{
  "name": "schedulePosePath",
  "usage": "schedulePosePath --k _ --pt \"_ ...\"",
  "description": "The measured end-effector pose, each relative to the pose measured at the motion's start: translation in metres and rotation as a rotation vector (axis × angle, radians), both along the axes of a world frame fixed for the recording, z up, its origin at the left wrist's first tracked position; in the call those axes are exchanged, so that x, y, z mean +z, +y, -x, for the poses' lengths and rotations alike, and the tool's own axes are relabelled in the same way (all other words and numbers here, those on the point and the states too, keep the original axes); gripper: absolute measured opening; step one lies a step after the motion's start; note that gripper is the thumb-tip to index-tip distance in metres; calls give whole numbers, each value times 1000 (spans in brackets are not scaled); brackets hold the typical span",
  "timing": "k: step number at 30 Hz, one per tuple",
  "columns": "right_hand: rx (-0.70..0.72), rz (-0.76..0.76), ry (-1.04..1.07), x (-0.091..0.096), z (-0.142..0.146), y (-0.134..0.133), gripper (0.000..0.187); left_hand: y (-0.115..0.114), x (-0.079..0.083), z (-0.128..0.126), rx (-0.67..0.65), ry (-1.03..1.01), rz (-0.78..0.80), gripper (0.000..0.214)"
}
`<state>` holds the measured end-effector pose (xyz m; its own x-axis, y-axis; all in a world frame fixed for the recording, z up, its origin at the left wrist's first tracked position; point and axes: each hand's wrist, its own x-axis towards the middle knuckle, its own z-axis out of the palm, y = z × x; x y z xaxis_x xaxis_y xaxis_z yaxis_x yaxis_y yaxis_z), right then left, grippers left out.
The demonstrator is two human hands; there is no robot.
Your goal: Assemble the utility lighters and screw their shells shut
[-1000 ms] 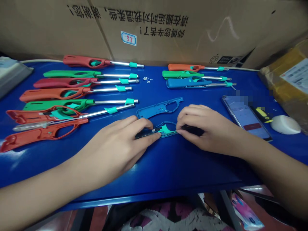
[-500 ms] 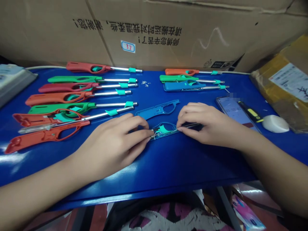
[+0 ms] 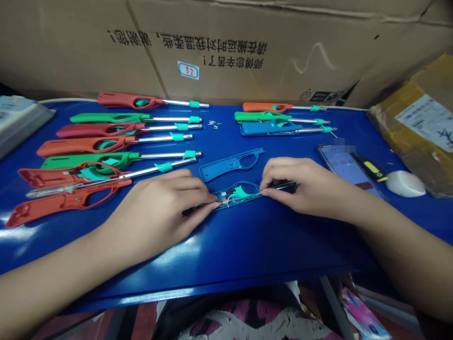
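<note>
An opened blue lighter half-shell [image 3: 244, 202] lies in front of me, with a green trigger [image 3: 239, 191], thin wires and small parts inside. My left hand [image 3: 173, 200] is closed round its left end, thumb and fingers pinching by the inner parts; what lies under the palm is hidden. At the other end, my right hand [image 3: 300, 184] pinches the lighter's metal tube [image 3: 287, 185], partly covered by the fingers. The matching blue shell half [image 3: 222, 166] rests just behind, apart from both hands.
Several long lighters, among them a green one [image 3: 109, 117], lie in a row at left beside an opened orange shell [image 3: 60, 206]. Three more, including a blue lighter [image 3: 269, 127], lie back right. A phone [image 3: 339, 163], screwdriver [image 3: 370, 165] and white mouse [image 3: 404, 182] sit right; a cardboard box [image 3: 226, 28] stands behind.
My left hand has drawn slightly left along the shell, uncovering more of the inner parts and the rear shell half. The right hand has shifted slightly down, still pinching the tube.
</note>
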<state>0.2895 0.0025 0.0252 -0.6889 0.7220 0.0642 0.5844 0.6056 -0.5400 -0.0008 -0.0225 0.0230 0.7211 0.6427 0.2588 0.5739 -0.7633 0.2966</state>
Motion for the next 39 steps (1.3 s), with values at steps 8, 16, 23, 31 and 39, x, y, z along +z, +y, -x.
schedulePosePath --k 8,16,23,31,39 --pt "-29 9 20 5 -8 5 6 5 9 11 59 39 24 22" --pt "-46 114 -46 6 -9 6 13 16 7 19 62 19 240 20" --pt "-21 115 -47 5 -12 7 16 22 11 20 135 60 215 25" --pt "-23 110 -60 6 -15 7 15 33 7 23 1 -75 330 16" --pt "-35 103 -83 7 -15 7 16 33 9 28 -75 -8 265 18"
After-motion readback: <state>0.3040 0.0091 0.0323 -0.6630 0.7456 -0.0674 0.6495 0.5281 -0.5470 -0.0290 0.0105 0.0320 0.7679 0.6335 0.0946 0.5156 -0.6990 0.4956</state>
